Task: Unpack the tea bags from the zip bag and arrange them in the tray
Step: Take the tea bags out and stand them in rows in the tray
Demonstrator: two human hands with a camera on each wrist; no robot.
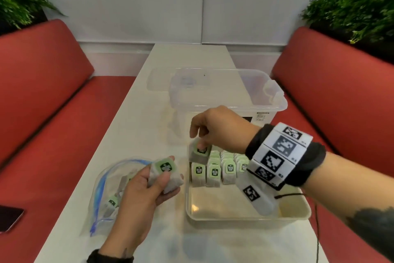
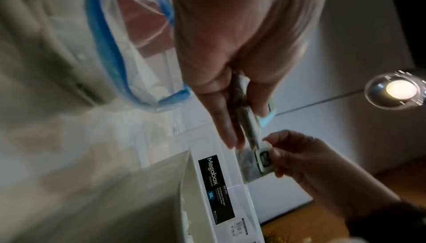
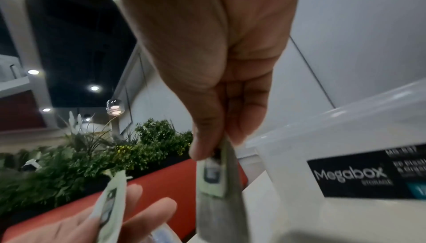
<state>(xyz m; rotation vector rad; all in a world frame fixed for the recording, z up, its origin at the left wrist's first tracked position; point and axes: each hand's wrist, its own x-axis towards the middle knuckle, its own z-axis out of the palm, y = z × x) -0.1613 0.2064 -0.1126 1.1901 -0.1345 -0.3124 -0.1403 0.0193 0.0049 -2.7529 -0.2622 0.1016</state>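
Right hand (image 1: pixel 219 128) hides its tea bag's (image 1: pixel 199 153) top.

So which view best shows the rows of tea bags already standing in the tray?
The head view: the rows of tea bags stand upright in the far half of the tray, labels facing the camera. Neither wrist view shows them; each shows only the bags held in the hands.

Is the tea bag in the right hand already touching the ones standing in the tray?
Cannot tell. In the head view the right hand pinches a tea bag right above the leftmost row in the tray, overlapping it; no gap or contact shows plainly.
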